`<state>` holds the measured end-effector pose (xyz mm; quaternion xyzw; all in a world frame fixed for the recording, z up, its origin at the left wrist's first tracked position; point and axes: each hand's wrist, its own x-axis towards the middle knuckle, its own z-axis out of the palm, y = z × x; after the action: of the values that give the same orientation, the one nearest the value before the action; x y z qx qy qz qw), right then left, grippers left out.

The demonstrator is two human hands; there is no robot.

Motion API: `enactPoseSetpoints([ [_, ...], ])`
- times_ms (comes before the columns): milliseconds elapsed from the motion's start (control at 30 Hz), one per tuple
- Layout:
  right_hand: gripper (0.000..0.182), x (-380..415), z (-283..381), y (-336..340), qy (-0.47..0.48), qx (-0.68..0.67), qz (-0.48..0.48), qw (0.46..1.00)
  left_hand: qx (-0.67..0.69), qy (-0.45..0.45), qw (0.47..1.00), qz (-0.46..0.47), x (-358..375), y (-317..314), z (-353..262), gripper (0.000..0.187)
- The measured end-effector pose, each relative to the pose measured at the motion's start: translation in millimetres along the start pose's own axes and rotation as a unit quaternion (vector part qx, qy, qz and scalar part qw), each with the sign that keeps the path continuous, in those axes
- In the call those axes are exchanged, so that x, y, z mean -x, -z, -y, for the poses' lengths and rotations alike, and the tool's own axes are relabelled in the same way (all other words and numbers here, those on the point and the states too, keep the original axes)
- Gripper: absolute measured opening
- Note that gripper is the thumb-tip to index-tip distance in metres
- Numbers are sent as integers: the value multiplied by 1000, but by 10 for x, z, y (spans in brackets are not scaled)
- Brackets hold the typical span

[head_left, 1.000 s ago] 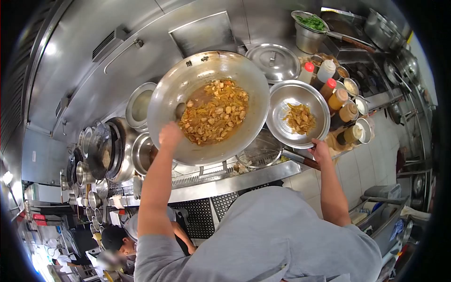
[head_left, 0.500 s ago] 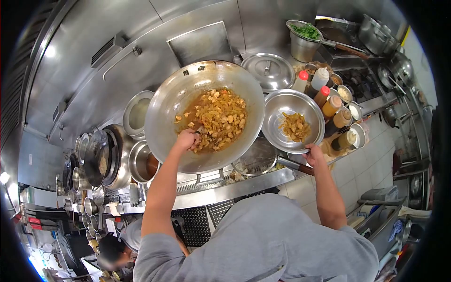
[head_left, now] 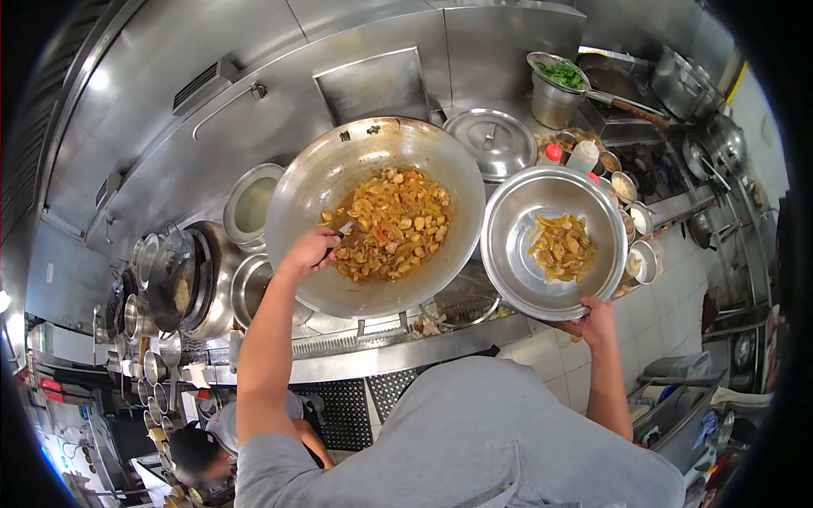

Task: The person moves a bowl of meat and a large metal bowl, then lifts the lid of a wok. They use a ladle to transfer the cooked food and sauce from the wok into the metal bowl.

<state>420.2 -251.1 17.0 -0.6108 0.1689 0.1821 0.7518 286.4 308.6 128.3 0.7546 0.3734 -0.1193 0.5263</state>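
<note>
My left hand (head_left: 313, 251) is closed around a dark-handled metal utensil (head_left: 345, 229) at the near-left side of a large wok (head_left: 298, 190). The utensil's head is mostly hidden, so I cannot tell its kind. Inside the wok lies a saucy heap of browned meat pieces and sliced vegetables (head_left: 396, 224). To the right, my right hand (head_left: 596, 320) grips the near rim of a wide metal bowl (head_left: 508, 245), which is held up beside the wok. A smaller portion of similar food (head_left: 562, 248) sits at the bottom of this bowl.
Behind the bowl are a metal lid (head_left: 508, 152), squeeze bottles (head_left: 583, 157) and small sauce containers (head_left: 641, 222). A pot topped by a strainer of greens (head_left: 559, 74) stands farther back. Metal pots (head_left: 251, 203) line the left; another person (head_left: 199, 453) is at lower left.
The metal bowl has come closer to the camera and moved right, covering several bottles. My left hand has drawn back left, toward the wok's edge, with the utensil.
</note>
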Motion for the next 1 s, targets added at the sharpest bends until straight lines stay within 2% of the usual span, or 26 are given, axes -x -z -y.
enactPoseSetpoints([
  [200,29,368,573,-160,17,7,-9,1000,8,-9,1000,18,180,311,-267,26],
  [400,26,223,605,-136,26,-6,14,1000,-24,-37,998,37,467,537,-700,20],
  [500,26,201,666,-372,9,-22,24,999,-43,-64,996,52,590,564,-938,16],
  [667,29,376,943,-831,20,-42,30,998,-74,-105,988,91,767,212,-1493,14],
  [800,31,309,1062,-964,5,33,63,997,-130,-139,971,143,664,-396,-1723,23],
  [867,30,289,1067,-1023,-2,48,75,996,-232,-161,951,129,473,-792,-1704,25],
  [900,30,293,1081,-1060,-2,48,74,996,-368,-254,891,71,443,-999,-1702,24],
  [933,29,300,1097,-1092,-8,48,71,996,-422,-371,827,10,198,-1206,-1514,22],
  [967,27,305,1111,-1101,-15,49,67,996,-473,-313,823,12,407,-1355,-1575,23],
  [1000,27,297,1121,-1099,-15,50,65,996,-498,-333,800,-16,472,-1480,-1516,25],
])
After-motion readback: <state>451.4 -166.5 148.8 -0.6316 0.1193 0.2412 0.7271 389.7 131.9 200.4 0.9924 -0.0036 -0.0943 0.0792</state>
